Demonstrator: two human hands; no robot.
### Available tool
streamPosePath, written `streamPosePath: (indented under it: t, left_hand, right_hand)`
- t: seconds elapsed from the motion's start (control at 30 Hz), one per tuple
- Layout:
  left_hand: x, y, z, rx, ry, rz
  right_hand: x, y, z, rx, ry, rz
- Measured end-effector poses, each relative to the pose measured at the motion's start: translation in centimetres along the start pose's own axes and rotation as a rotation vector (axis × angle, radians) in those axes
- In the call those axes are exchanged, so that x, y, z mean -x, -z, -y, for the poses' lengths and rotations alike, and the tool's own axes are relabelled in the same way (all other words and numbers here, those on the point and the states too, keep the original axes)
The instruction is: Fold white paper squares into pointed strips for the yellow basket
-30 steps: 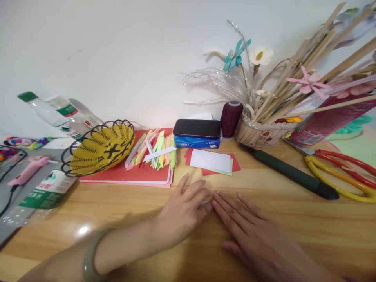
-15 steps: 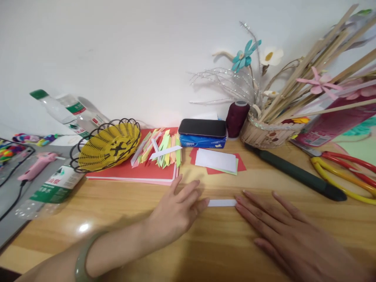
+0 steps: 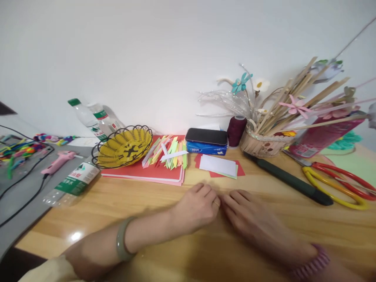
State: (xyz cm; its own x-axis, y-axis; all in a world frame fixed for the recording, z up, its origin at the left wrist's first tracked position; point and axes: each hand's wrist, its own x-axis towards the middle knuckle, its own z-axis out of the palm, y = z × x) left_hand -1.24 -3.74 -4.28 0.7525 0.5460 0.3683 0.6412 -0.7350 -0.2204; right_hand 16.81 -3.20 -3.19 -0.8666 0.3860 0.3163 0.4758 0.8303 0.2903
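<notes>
My left hand, with a ring on one finger and a pale green bangle on the wrist, is closed with curled fingers low over the wooden table. Facing it, my right hand has its fingers bent and pressed together, almost touching the left. The narrow white paper strip between them is covered by my fingers. Just beyond lie white cards on green and red paper. Farther left, a pile of coloured paper strips rests on red paper sheets.
Behind stand a yellow basket, a phone on a blue tissue pack, a thread cone and a flower basket. Right lie a dark green tool and scissors. A pink glue gun and cut bottle lie left.
My hands have come together; the right moved left and its spread fingers have drawn in. The left's raised fingers have curled down. The white strip has gone out of sight. The view has shifted.
</notes>
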Motion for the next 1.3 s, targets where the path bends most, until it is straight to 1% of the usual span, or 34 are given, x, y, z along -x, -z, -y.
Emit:
streamPosePath:
  t: [0.1,0.27,0.33,0.4,0.5,0.63,0.77,0.87,1.0,1.1,1.2,1.3]
  left_hand:
    - [-0.3,0.1,0.2,0.105,0.053,0.069]
    - [-0.1,0.8,0.7,0.406,0.253,0.133]
    - [0.1,1.0,0.7,0.482,0.312,0.146]
    - [0.2,1.1,0.6,0.511,0.343,0.152]
    - [0.2,1.3,0.5,0.566,0.387,0.171]
    - [0.2,1.4,0.5,0.614,0.393,0.182]
    - [0.3,1.3,0.5,0.622,0.362,0.184]
    - [0.6,1.1,0.5,0.615,0.345,0.196]
    - [0.9,0.7,0.7,0.639,0.344,0.217]
    - [0.9,0.5,1.1,0.714,0.345,0.227]
    - [1.0,0.3,1.7,0.839,0.378,0.232]
    - [1.1,0.0,2.5,1.010,0.434,0.268]
  right_hand:
    - [-0.6,-0.2,-0.1,-0.049,-0.047,0.006]
    - [-0.8,0.1,-0.2,-0.100,-0.170,0.000]
    - [-0.7,0.3,0.0,-0.131,-0.162,0.005]
    - [-0.6,0.4,0.2,-0.161,-0.141,0.009]
    - [-0.4,0.3,0.2,-0.199,-0.149,0.016]
    - [-0.3,0.2,0.2,-0.267,-0.186,0.031]
    - [-0.4,0.8,0.3,-0.348,-0.251,0.066]
    - [-0.2,1.1,0.1,-0.437,-0.287,0.110]
    - [0.1,0.7,-0.6,-0.576,-0.363,0.159]
    - [0.2,0.5,-1.4,-0.727,-0.403,0.194]
    - [0.8,0.5,-2.5,-0.902,-0.446,0.236]
    - [1.9,0.6,-3.9,-1.037,-0.551,0.232]
